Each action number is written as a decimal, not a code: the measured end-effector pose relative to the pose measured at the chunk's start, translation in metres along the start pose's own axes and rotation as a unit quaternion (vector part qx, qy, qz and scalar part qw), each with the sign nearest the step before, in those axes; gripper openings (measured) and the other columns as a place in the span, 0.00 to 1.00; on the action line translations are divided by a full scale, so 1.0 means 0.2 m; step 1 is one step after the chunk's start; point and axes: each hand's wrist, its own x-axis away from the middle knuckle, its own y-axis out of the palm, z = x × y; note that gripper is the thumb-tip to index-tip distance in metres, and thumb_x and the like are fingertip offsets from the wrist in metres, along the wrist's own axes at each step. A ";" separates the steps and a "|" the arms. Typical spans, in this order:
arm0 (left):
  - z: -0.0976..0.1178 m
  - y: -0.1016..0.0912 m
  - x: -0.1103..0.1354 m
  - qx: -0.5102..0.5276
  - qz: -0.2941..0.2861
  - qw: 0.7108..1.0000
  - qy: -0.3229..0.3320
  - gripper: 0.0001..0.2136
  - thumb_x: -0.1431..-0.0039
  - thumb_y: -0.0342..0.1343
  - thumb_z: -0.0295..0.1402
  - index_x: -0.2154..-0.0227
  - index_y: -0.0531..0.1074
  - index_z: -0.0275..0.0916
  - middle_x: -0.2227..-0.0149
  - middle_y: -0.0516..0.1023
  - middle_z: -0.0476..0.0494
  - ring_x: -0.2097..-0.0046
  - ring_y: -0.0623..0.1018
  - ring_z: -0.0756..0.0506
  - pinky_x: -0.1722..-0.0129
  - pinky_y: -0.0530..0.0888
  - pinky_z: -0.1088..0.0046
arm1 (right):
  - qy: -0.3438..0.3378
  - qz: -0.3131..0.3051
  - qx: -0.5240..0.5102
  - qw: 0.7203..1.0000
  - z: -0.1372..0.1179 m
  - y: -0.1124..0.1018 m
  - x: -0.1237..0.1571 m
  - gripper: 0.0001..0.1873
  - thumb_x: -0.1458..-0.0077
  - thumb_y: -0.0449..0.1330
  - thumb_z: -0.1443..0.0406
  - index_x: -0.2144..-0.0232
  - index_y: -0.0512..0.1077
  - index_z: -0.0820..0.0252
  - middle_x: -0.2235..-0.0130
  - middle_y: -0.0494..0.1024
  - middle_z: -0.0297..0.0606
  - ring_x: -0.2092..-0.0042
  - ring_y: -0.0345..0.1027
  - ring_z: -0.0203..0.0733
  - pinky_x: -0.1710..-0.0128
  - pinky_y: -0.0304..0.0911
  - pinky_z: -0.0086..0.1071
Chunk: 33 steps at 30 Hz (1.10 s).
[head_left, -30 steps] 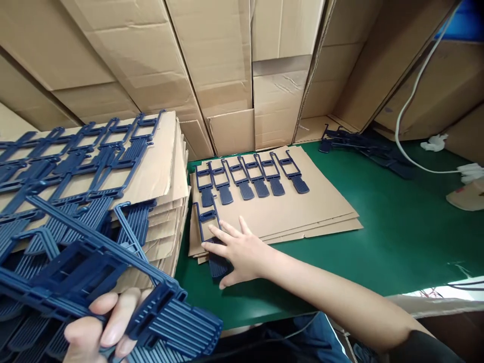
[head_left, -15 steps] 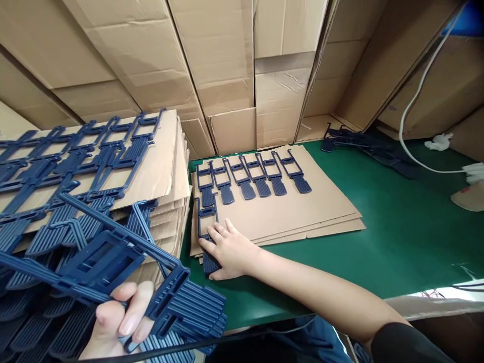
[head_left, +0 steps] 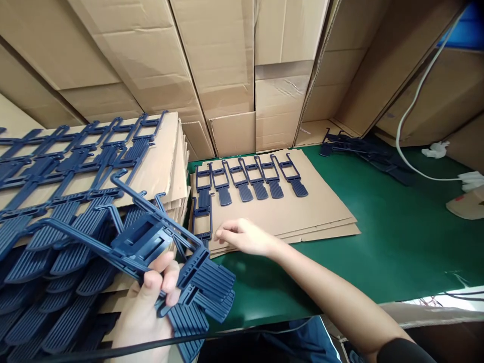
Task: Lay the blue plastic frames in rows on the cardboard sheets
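My left hand is closed around a bundle of dark blue plastic brackets, each an open frame with hooked arms and a ribbed tongue. The bundle is tilted, hooks up to the left and ribbed tongues down to the right. My right hand hovers over the front left of a cardboard sheet, fingers loosely curled and slightly apart, nothing visible in them. Just left of it lies a single bracket, its lower end hidden by the held bundle. Behind it, a row of several brackets lies side by side on the sheet.
At left stands a tall stack of cardboard layers loaded with many similar brackets. A loose pile of brackets lies at the back right of the green table. Cardboard boxes wall the back; a white cable hangs at right.
My right hand has lifted off the front-left bracket and drawn to the right, its fingers curling. My left hand has moved right and slightly up with the bundle.
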 end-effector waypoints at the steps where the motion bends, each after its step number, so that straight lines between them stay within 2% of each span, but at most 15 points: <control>1: -0.01 0.02 0.00 -0.005 -0.017 1.000 0.002 0.17 0.84 0.68 0.40 0.83 0.75 0.43 0.87 0.58 0.55 0.86 0.57 0.60 0.90 0.59 0.86 | 0.016 -0.040 -0.080 0.996 0.00 -0.03 0.02 0.19 0.45 0.46 0.56 0.67 0.69 0.65 0.69 0.71 0.37 0.68 0.63 0.33 0.68 0.59 0.27; 3: -0.03 0.06 0.02 -0.012 -0.044 0.999 0.007 0.15 0.79 0.67 0.41 0.81 0.75 0.43 0.87 0.59 0.55 0.86 0.57 0.60 0.89 0.59 0.86 | 0.026 -0.113 -0.204 0.972 -0.01 -0.08 0.06 0.18 0.53 0.55 0.54 0.68 0.69 0.65 0.71 0.70 0.34 0.71 0.63 0.30 0.71 0.59 0.25; 5: -0.06 0.09 0.04 -0.021 -0.058 0.998 0.024 0.14 0.72 0.66 0.41 0.78 0.76 0.43 0.86 0.60 0.54 0.85 0.58 0.61 0.87 0.58 0.87 | 0.024 -0.147 -0.266 0.952 -0.01 -0.11 0.09 0.18 0.60 0.62 0.56 0.70 0.70 0.65 0.71 0.70 0.33 0.70 0.63 0.30 0.68 0.59 0.25; 7: -0.09 0.10 0.07 -0.041 -0.065 0.996 0.037 0.13 0.68 0.64 0.42 0.76 0.76 0.42 0.86 0.61 0.54 0.85 0.58 0.61 0.86 0.59 0.86 | 0.030 -0.149 -0.267 0.952 0.00 -0.11 0.11 0.17 0.62 0.63 0.57 0.72 0.71 0.66 0.71 0.71 0.33 0.69 0.63 0.30 0.66 0.59 0.25; 10: -0.13 0.10 0.07 -0.082 -0.057 0.994 0.045 0.13 0.66 0.63 0.42 0.74 0.77 0.42 0.85 0.64 0.53 0.84 0.59 0.60 0.84 0.62 0.84 | 0.039 -0.135 -0.227 0.964 -0.01 -0.10 0.12 0.16 0.58 0.61 0.57 0.73 0.71 0.67 0.74 0.69 0.32 0.73 0.60 0.28 0.71 0.57 0.23; 13: -0.14 0.08 0.06 -0.118 -0.046 0.991 0.044 0.14 0.65 0.62 0.42 0.73 0.77 0.42 0.84 0.67 0.51 0.84 0.59 0.59 0.85 0.60 0.83 | 0.021 -0.145 -0.206 0.967 -0.02 -0.08 0.13 0.15 0.61 0.63 0.59 0.71 0.71 0.66 0.75 0.67 0.29 0.75 0.57 0.26 0.74 0.56 0.21; 15: -0.15 0.09 0.06 -0.157 -0.046 0.985 0.053 0.14 0.63 0.61 0.43 0.73 0.77 0.42 0.83 0.70 0.50 0.85 0.58 0.59 0.86 0.59 0.83 | 0.019 -0.158 -0.205 0.966 -0.01 -0.07 0.14 0.15 0.61 0.63 0.59 0.71 0.71 0.65 0.77 0.66 0.28 0.77 0.56 0.25 0.77 0.55 0.21; 18: -0.15 0.09 0.06 -0.240 -0.034 0.965 0.095 0.12 0.58 0.58 0.41 0.71 0.76 0.41 0.77 0.76 0.47 0.85 0.58 0.57 0.85 0.61 0.79 | 0.057 -0.164 -0.240 0.955 0.03 -0.11 0.14 0.15 0.59 0.62 0.59 0.73 0.70 0.66 0.80 0.66 0.28 0.79 0.58 0.25 0.79 0.56 0.20; 21: -0.13 0.10 0.06 -0.286 0.001 0.943 0.169 0.12 0.56 0.56 0.40 0.69 0.75 0.41 0.70 0.78 0.46 0.85 0.59 0.55 0.80 0.67 0.74 | 0.101 -0.129 -0.305 0.938 0.11 -0.16 0.13 0.15 0.59 0.62 0.59 0.72 0.69 0.67 0.79 0.68 0.29 0.79 0.61 0.25 0.79 0.59 0.20; 24: -0.10 0.10 0.05 -0.237 0.030 0.946 0.220 0.11 0.57 0.56 0.40 0.71 0.76 0.42 0.72 0.77 0.49 0.84 0.59 0.54 0.75 0.70 0.71 | 0.167 -0.052 -0.339 0.925 0.19 -0.18 0.11 0.13 0.56 0.60 0.60 0.73 0.66 0.67 0.83 0.67 0.29 0.82 0.61 0.25 0.81 0.59 0.19; 26: -0.07 0.11 0.04 -0.185 0.041 0.955 0.229 0.10 0.60 0.58 0.41 0.74 0.76 0.43 0.78 0.75 0.52 0.84 0.58 0.55 0.71 0.72 0.72 | 0.214 -0.018 -0.329 0.920 0.22 -0.17 0.09 0.11 0.53 0.58 0.61 0.74 0.65 0.66 0.85 0.66 0.28 0.84 0.60 0.25 0.83 0.59 0.18; 28: -0.05 0.11 0.02 -0.144 0.042 0.961 0.231 0.09 0.62 0.60 0.40 0.76 0.76 0.43 0.83 0.71 0.54 0.83 0.59 0.55 0.67 0.72 0.73 | 0.241 -0.013 -0.316 0.918 0.23 -0.14 0.08 0.08 0.52 0.57 0.64 0.72 0.65 0.66 0.84 0.67 0.30 0.83 0.62 0.26 0.82 0.61 0.18; 31: -0.06 0.10 0.00 -0.128 0.026 0.964 0.231 0.09 0.62 0.61 0.39 0.75 0.76 0.43 0.83 0.67 0.55 0.81 0.60 0.55 0.64 0.73 0.73 | 0.247 -0.018 -0.302 0.921 0.23 -0.10 0.07 0.06 0.52 0.56 0.69 0.69 0.65 0.67 0.81 0.69 0.31 0.81 0.64 0.27 0.80 0.64 0.19; 33: -0.08 0.07 -0.01 -0.141 0.016 0.965 0.220 0.08 0.59 0.59 0.37 0.73 0.75 0.42 0.82 0.66 0.54 0.80 0.62 0.55 0.66 0.73 0.72 | 0.241 -0.017 -0.285 0.928 0.23 -0.08 0.07 0.08 0.53 0.56 0.70 0.67 0.64 0.67 0.81 0.68 0.30 0.81 0.64 0.27 0.81 0.64 0.20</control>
